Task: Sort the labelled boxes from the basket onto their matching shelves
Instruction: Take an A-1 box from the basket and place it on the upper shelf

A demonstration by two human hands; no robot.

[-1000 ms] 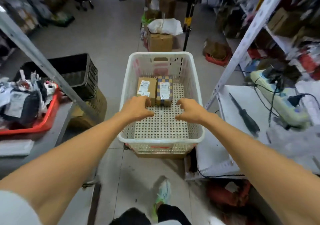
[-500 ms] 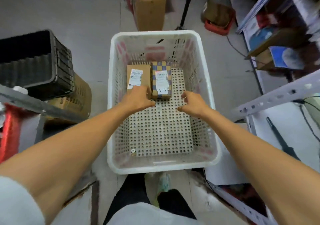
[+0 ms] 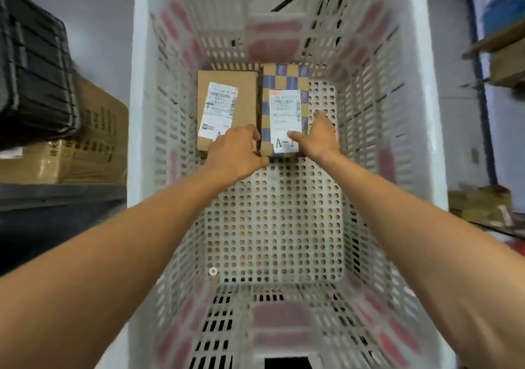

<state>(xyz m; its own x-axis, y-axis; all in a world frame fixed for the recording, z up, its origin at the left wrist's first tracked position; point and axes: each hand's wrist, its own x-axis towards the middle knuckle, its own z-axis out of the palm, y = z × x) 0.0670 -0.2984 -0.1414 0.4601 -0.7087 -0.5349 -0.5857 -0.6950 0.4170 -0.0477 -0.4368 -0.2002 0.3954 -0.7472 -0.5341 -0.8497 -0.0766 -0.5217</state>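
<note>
Two boxes sit side by side at the far end of the basket. The right hand grasps the checkered box, thumb on its label and fingers down its right side. The left hand curls over the brown box at its near corner; I can't tell if it grips.

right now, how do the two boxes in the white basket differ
The plain brown box is bare cardboard; the checkered box is printed in blue and tan squares. The checkered box's label shows A-1; the plain brown box's code is mostly hidden under the left hand. The right hand has its thumb on the checkered box's label. Both lie flat, side by side in the white basket, white label up.
</note>
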